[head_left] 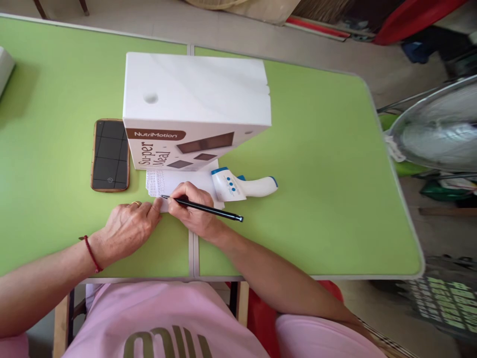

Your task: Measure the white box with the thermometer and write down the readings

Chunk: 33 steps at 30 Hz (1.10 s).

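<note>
My right hand (194,209) is closed around a black pen (208,208), whose tip touches or almost touches the left part of some white sheets of paper (169,185). Rows of small writing or print run along the left side of the sheets. My left hand (130,226), with a ring and a red bracelet, has curled fingers holding the near left corner of the paper against the table; its fingertips are partly hidden. A white and blue infrared thermometer (244,185) lies on the paper's right side, its handle pointing right.
A tall white NutriMotion box (197,89) stands at the paper's far edge and hides part of it. Left of the box lies a smartphone (110,155) in a brown case. The green folding table (316,174) has a seam down its middle. A fan (443,129) stands beyond its right edge.
</note>
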Tool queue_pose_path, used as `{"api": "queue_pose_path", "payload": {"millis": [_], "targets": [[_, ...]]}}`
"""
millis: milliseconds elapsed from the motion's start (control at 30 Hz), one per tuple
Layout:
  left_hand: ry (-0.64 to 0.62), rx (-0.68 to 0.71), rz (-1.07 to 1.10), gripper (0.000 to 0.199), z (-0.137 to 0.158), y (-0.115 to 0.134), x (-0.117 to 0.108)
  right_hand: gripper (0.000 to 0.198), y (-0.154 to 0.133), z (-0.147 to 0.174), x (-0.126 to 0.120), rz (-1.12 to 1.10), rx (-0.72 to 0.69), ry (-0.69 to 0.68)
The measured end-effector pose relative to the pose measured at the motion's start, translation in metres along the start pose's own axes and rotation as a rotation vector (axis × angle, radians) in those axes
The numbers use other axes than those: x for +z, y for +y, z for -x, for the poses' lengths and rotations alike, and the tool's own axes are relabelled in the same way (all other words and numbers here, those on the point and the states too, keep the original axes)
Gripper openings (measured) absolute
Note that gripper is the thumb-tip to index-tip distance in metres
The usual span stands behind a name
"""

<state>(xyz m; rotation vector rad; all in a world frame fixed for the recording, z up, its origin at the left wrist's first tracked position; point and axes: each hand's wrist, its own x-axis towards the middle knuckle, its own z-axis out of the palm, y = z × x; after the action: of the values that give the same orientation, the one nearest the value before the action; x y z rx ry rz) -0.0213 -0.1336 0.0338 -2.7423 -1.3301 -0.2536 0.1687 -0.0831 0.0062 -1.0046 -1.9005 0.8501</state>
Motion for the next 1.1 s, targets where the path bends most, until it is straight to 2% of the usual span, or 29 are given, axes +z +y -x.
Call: {"api": "queue_pose_path", "payload": {"millis": [400, 833, 1100], "targets": [[-0.154, -0.023, -0.002, 0.022, 0.0001, -0.0014, -0.0011, 0.016, 0.0015, 0.0004, 0.0014, -0.017, 0.014, 0.025], [-0.116, -0.014, 0.003, 0.022, -0.0003, -0.0017, -0.0003, 0.017, -0.0001, -0.0013, 0.0010, 0.029, -0.025, 0.043], [-0.172, -0.039, 0.032, 0.024, -0.0003, -0.0026, -0.0023, 0.016, 0.0026, -0.0001, -0.0016, -0.027, -0.006, 0.036]]}}
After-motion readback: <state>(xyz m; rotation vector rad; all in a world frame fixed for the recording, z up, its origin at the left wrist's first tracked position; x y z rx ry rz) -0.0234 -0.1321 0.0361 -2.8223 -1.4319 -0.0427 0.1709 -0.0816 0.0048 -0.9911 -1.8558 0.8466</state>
